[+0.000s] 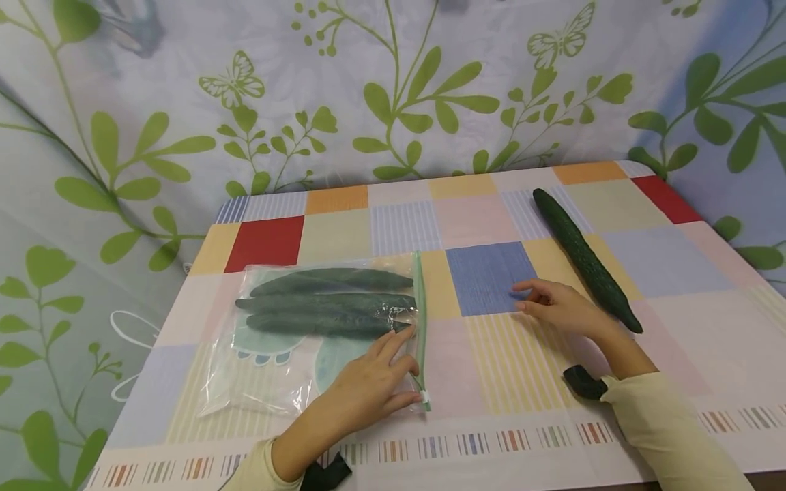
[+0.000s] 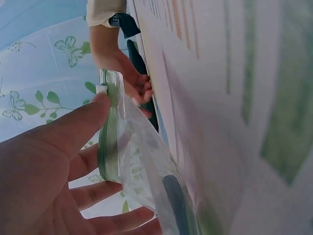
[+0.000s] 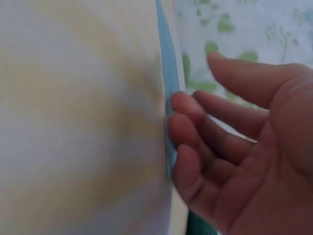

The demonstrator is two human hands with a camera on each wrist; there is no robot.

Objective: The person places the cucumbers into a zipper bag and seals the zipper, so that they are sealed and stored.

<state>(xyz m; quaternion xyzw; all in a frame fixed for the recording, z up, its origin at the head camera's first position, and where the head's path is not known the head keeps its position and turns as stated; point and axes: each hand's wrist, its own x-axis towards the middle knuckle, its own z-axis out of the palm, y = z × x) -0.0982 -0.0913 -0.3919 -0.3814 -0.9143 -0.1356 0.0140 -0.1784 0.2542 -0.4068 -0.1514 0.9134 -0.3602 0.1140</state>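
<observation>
A clear zip bag (image 1: 270,389) with a green seal strip lies on the left half of the table. Three dark green cucumbers (image 1: 331,302) lie side by side inside it. My left hand (image 1: 368,382) is at the bag's mouth, its thumb at the white slider (image 1: 425,396) and its fingers by the seal (image 2: 111,132), holding that edge. On the right side of the table lies one loose cucumber (image 1: 586,259), set diagonally. My right hand (image 1: 568,310) hovers just left of this cucumber, fingers loosely bent, with nothing in it.
A patchwork-patterned cloth (image 1: 405,228) covers the table. Behind it hangs a curtain (image 1: 344,88) printed with leaves and butterflies. Dark straps (image 1: 585,383) hang by both wrists.
</observation>
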